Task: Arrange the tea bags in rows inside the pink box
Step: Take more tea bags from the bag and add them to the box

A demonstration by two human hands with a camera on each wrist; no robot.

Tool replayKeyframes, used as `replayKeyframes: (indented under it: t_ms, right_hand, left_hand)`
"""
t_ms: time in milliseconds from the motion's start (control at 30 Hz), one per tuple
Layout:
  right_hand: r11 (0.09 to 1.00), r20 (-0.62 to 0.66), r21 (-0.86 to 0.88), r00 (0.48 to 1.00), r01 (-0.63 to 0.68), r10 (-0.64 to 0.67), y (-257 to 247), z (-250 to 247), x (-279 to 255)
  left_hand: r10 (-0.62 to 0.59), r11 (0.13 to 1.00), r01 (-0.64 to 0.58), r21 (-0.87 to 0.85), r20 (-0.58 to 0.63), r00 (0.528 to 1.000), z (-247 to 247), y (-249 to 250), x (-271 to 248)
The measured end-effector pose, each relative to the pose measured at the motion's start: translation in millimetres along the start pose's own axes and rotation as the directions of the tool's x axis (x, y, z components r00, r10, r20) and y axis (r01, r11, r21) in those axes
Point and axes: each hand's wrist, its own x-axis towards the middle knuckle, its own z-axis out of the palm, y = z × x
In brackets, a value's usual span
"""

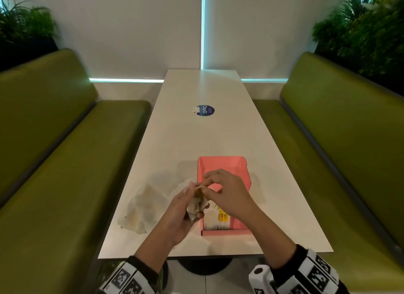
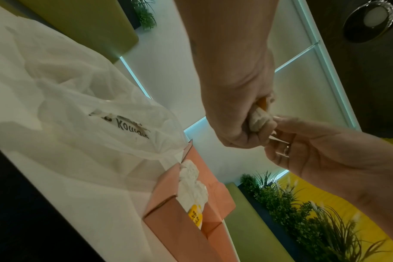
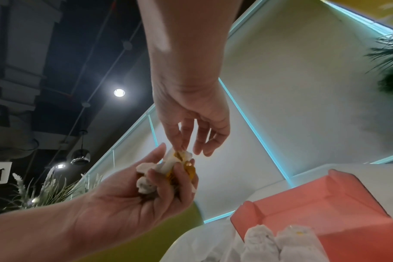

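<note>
White table (image 1: 218, 136) bears "ClayG" sticker (image 1: 205, 110); left hand (image 1: 181, 208) clutches tea bags (image 1: 196, 204), right hand (image 1: 227, 193) pinches one

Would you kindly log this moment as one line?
left hand: grips tea bags | right hand: pinches top one | pink box: partly filled | plastic bag: beside box

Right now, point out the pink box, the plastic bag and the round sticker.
pink box (image 1: 220, 163), head view, far inner wall.
plastic bag (image 1: 140, 208), head view, crumpled middle.
round sticker (image 1: 206, 110), head view, its centre.
</note>
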Motion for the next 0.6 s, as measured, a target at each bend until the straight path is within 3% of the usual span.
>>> replayKeyframes:
  t_ms: [100,233,433,600]
  right_hand:
    - [0.973,-0.072,0.200,0.988,-0.118,0.135,0,-9,3]
    - [0.860,0.027,0.432,0.957,-0.273,0.290,-1,-16,4]
    - [0.775,-0.020,0.564,0.934,-0.285,0.358,-1,-11,4]
    - [0.596,0.007,0.738,0.887,-0.316,0.461,-1,-12,7]
  left_hand:
    - [-0.008,0.999,0.005,0.042,0.058,0.998,-3,2,-2]
    - [-0.032,0.997,0.030,0.066,0.040,0.999,-4,2,-2]
    - [-0.120,0.992,0.122,-0.030,0.070,0.990,0,1,-3]
    - [-0.150,0.979,0.157,-0.129,0.059,0.987,1,0,-1]
